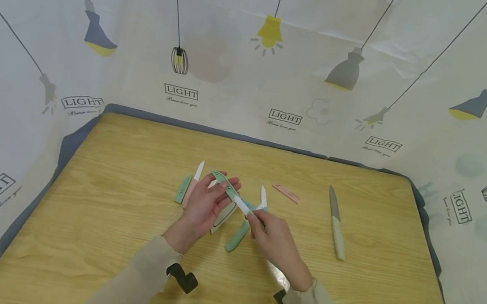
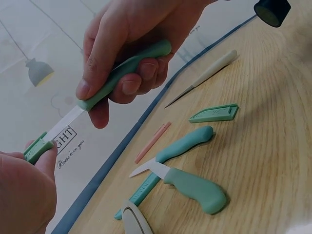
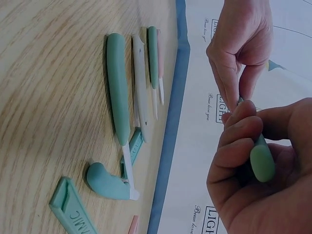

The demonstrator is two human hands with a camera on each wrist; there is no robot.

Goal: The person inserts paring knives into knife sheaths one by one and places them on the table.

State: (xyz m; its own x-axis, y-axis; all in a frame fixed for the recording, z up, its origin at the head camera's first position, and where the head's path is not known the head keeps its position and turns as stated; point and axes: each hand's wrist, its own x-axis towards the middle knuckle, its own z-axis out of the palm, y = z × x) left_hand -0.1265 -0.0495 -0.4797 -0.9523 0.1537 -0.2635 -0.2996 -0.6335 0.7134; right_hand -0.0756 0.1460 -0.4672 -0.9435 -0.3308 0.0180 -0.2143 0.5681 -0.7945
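My right hand [image 1: 276,237] grips the green handle [image 2: 129,68] of a small knife with a white blade [image 1: 242,204]. My left hand [image 1: 205,205] holds a slim green sheath [image 1: 225,182] between thumb and fingers. The blade's far end meets the sheath; how deep it sits inside is hidden. Below the hands lie a green-handled knife [image 2: 195,187] and a teal-handled one [image 2: 187,144], their white blades crossing. A teal sheath [image 2: 141,192] lies beside them. Near my left hand are a beige sheath [image 1: 222,219] and a pink-handled knife [image 1: 190,193].
To the right lies a beige-handled knife with a grey blade [image 1: 337,234]. A pink sheath [image 1: 286,194] rests further back, and another green sheath [image 2: 214,113] lies under my right arm. The wooden table [image 1: 107,181] ends at a patterned curtain [image 1: 234,80].
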